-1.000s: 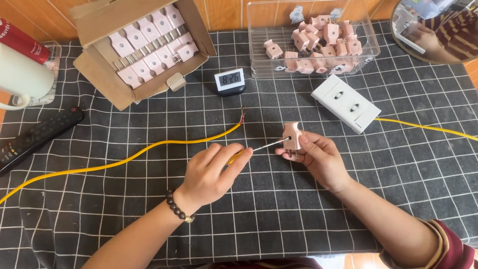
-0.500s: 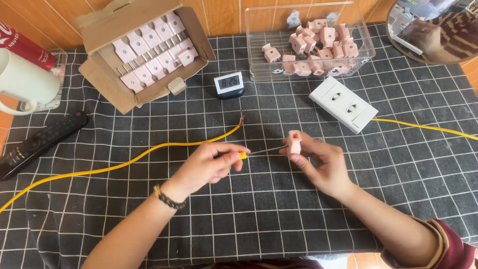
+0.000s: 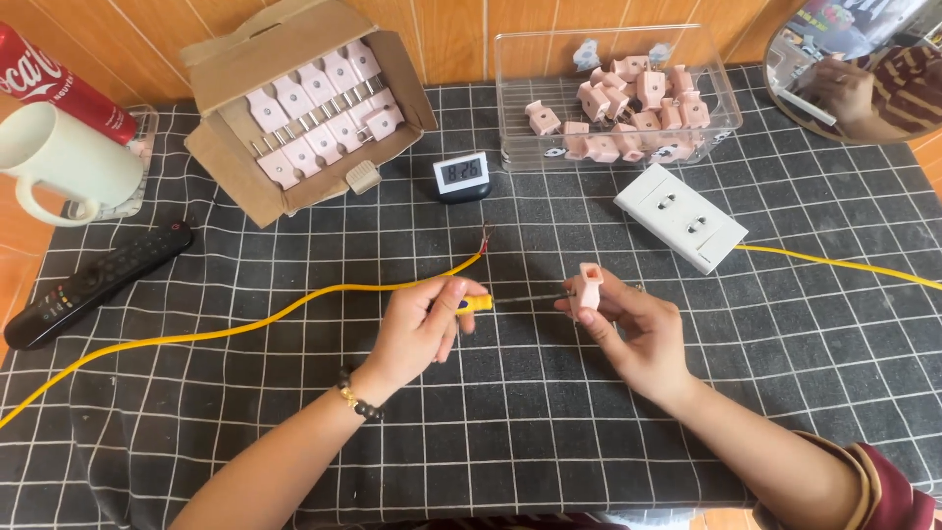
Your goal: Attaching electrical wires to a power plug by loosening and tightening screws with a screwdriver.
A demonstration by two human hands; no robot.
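Since a moment ago my hands have drawn slightly apart. My left hand [image 3: 417,329] grips one yellow-handled screwdriver [image 3: 491,301], its thin shaft pointing right into one small pink plug [image 3: 589,286]. My right hand [image 3: 628,329] pinches that plug upright above the checked cloth [image 3: 491,432]. One yellow cable [image 3: 294,304] lies just beyond, left of the plug.

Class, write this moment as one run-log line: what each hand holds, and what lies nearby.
left hand: yellow-handled screwdriver | right hand: pink plug | screwdriver tip at plug | yellow cable on cloth
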